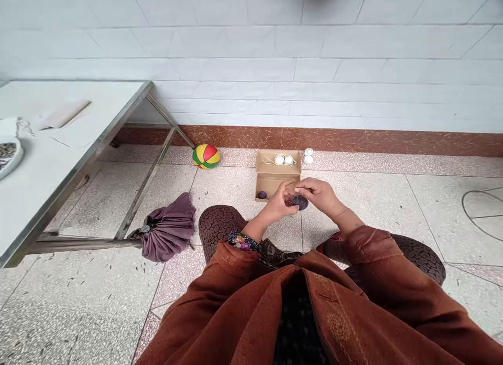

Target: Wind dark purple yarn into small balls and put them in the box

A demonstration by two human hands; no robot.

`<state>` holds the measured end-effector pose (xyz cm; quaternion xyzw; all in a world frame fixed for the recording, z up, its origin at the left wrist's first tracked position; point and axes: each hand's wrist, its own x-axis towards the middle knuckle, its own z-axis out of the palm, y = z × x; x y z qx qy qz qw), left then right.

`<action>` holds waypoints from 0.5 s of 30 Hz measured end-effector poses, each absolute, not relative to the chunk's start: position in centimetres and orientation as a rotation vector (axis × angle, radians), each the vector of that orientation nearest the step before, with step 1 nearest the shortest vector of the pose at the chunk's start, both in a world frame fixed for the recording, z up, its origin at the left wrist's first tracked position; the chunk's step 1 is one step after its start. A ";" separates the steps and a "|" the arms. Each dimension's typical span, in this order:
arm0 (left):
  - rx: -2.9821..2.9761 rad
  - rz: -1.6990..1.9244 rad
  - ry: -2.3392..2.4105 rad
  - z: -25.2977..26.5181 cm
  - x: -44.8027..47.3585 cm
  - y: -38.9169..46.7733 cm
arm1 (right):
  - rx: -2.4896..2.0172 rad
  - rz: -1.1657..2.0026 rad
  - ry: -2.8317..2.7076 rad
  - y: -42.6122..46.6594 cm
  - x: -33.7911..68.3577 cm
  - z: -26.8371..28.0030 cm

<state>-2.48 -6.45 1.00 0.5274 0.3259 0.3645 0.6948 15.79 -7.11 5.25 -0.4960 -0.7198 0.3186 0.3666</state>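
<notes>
**Dark yarn ball in your grip**

Your left hand is closed on the dark yarn ball, near the open cardboard box. Your right hand pinches a thin strand above the ball, thumb and finger together. Another dark ball lies inside the box, two white balls in its lid.

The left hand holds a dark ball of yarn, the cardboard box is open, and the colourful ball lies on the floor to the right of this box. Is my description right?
One detail is wrong: in the head view, the colourful ball lies to the left of the cardboard box. The left hand does hold a dark ball of yarn, and the box is open.
</notes>
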 end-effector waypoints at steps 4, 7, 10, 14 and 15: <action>1.036 0.871 0.652 2.8 -2.8 -7.9 | -1.361 1.004 -1.545 -8.4 15.7 3.3; 0.849 0.930 0.675 3.3 -2.9 -8.9 | -1.385 0.995 -1.515 -10.5 15.3 1.7; 0.698 0.971 0.684 3.4 -2.8 -9.9 | -1.408 0.899 -1.636 -12.1 15.0 1.0; 0.630 1.026 0.705 3.7 -2.3 -10.7 | -1.409 0.758 -1.817 -13.4 15.3 1.8; 0.634 1.040 0.716 3.9 -2.2 -10.7 | -1.392 0.746 -1.855 -13.6 15.4 2.2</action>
